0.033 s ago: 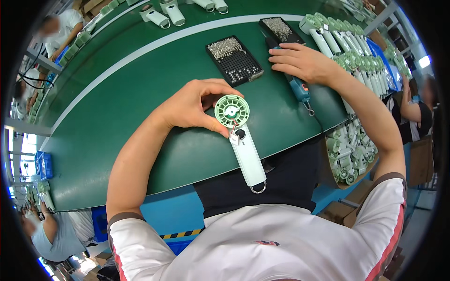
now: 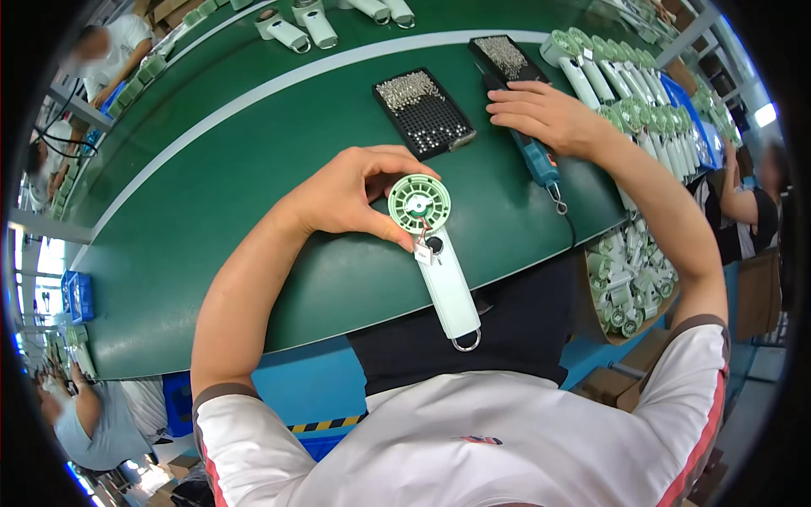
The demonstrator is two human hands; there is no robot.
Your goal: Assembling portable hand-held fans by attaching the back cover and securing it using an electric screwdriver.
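Green workbench, fan in fingers

Handheld fan unit at centre, its head between thumb and fingers of left hand, handle reaching past near edge of workbench. Behind unit: screw tray. Right and farther back: second tray. Before second tray: power screwdriver, right hand across its front end. Far right: rows of fan units. Before rows, beside bench edge: carton with parts inside.
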